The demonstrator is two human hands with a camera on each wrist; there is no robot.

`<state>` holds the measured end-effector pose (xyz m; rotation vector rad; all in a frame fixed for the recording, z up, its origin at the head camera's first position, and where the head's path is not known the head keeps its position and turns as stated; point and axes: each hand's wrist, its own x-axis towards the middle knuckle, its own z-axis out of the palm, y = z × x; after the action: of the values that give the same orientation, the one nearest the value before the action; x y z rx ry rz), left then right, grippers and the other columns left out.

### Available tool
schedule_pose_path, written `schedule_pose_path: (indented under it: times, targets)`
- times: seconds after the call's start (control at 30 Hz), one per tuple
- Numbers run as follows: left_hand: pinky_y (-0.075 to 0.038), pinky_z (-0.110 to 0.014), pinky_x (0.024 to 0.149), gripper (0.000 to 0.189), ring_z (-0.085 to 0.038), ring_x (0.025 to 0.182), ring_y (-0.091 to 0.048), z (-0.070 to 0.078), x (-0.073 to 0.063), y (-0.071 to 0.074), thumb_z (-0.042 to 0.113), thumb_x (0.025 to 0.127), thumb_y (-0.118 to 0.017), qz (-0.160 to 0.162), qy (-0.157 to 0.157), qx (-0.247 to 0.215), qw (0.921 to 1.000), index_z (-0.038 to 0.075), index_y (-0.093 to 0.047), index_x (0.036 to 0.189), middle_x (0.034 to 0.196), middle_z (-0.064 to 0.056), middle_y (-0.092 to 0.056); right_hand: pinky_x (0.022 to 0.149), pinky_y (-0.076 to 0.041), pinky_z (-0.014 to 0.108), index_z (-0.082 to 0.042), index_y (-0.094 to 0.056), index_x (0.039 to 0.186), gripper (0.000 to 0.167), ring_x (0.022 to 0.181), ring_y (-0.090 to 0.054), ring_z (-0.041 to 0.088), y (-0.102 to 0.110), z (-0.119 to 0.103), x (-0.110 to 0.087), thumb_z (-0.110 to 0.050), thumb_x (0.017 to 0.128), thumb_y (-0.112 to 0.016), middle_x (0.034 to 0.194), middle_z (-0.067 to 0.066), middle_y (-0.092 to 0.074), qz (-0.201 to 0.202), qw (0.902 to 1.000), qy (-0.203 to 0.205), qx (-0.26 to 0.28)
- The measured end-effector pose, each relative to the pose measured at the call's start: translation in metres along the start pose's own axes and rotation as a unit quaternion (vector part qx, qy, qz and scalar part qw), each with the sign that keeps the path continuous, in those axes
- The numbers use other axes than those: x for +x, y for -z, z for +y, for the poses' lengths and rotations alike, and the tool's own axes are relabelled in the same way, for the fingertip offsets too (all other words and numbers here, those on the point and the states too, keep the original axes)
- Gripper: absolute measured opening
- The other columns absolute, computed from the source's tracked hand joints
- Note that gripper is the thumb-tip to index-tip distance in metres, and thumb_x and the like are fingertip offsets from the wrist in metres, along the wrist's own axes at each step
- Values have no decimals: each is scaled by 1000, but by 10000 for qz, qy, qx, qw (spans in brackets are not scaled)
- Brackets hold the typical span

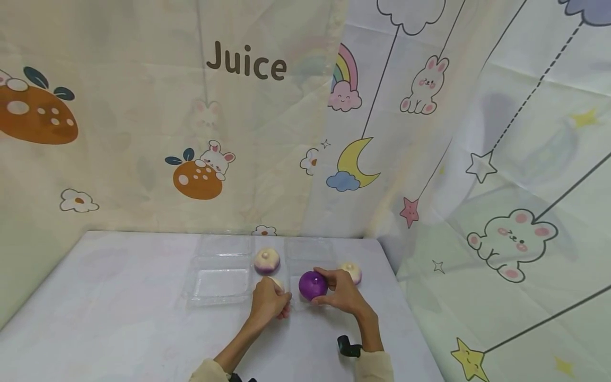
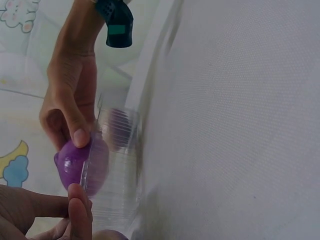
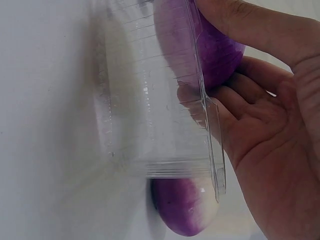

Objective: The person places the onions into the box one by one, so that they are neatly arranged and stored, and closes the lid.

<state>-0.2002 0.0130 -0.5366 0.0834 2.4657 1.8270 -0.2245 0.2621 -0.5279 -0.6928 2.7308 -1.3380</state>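
Observation:
My right hand (image 1: pixel 341 291) grips a glossy purple onion (image 1: pixel 313 286) between thumb and fingers. The onion is at the near side of a clear plastic container (image 1: pixel 305 246), partly behind its transparent wall (image 3: pixel 145 125) in the right wrist view. At that container's rim, my left hand (image 1: pixel 269 301) pinches the edge with thumb and fingertips, just beside the onion in the left wrist view. A white-and-purple bulb (image 1: pixel 277 284) is mostly hidden behind the left hand. Another such bulb (image 1: pixel 267 261) sits between the two containers.
A second clear container (image 1: pixel 215 303) lies to the left on the white table (image 1: pixel 119 318). One more white-and-purple bulb (image 1: pixel 353 272) stands right of the right-hand container. Printed curtains (image 1: pixel 267 116) hang behind and beside the table.

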Motion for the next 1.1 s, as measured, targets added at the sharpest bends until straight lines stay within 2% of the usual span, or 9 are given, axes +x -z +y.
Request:
schedule_pose_path:
  times: [0.3, 0.63, 0.9, 1.1]
  targets:
    - [-60, -32, 42, 29, -8, 38, -63, -3, 2, -1, -1, 92, -77, 11, -178, 115, 9998, -1, -71, 63, 50, -2, -68, 107, -63, 42, 10, -59, 149, 88, 132, -71, 38, 1, 2, 9, -19, 77, -101, 147, 24, -68, -297, 9992, -22, 274]
    - [-60, -32, 42, 31, -7, 38, -62, -2, 0, 0, 0, 92, -76, -45, -162, 92, 9998, 0, -71, 61, 50, -2, -67, 108, -63, 45, 8, -59, 149, 87, 132, -71, 37, -1, 3, 14, -19, 78, -100, 147, 23, -68, -342, 9989, -181, 266]
    - [-60, -32, 42, 31, -7, 38, -62, -2, 0, 0, 1, 92, -76, -6, -171, 120, 9998, 2, -69, 61, 50, -1, -67, 107, -64, 46, 12, -59, 148, 84, 131, -71, 41, -3, 4, 18, -17, 80, -99, 146, 27, -68, -449, 9988, 11, 209]
    - [-60, -32, 42, 31, -8, 38, -63, -3, 0, 0, 0, 92, -75, -12, -158, 86, 9998, 1, -70, 62, 50, -2, -67, 107, -63, 39, 9, -60, 148, 85, 131, -71, 38, -5, 7, 22, -19, 79, -100, 147, 24, -69, -552, 9984, -52, 138]
